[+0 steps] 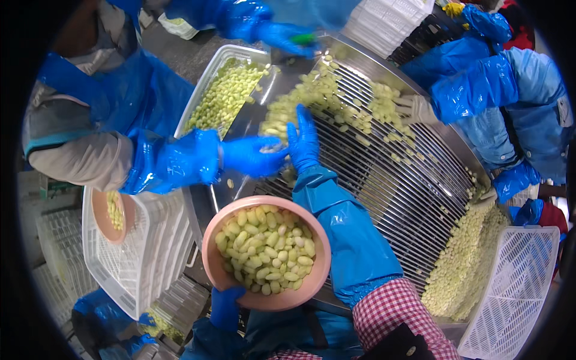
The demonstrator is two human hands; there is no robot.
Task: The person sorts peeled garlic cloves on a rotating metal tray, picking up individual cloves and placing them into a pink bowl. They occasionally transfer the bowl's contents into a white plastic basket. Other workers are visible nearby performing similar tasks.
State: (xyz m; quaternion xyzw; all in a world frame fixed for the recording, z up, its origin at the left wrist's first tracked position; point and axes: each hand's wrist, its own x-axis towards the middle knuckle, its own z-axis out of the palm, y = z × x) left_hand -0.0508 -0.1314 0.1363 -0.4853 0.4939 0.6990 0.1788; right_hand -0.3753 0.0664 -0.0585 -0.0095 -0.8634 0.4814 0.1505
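Note:
My left hand (227,309), in a blue glove, grips the near rim of a pink bowl (214,273). Pale green oval pieces (270,249), like beans or small fruit, fill this bowl; their exact kind I cannot tell. My right hand (305,144), also gloved in blue, reaches forward with fingers stretched out, at the edge of loose green pieces (288,114) on a slatted metal table (384,186). A co-worker's blue-gloved hand (255,156) lies right beside my right hand, at its left.
Another blue-gloved hand (288,39) works at the far side, and a pale-gloved hand (417,109) at the right. A clear tub (186,114) holds green pieces. White crates (141,264) with a small pink bowl (102,219) stand left; a white basket (516,282) stands right beside heaped pieces.

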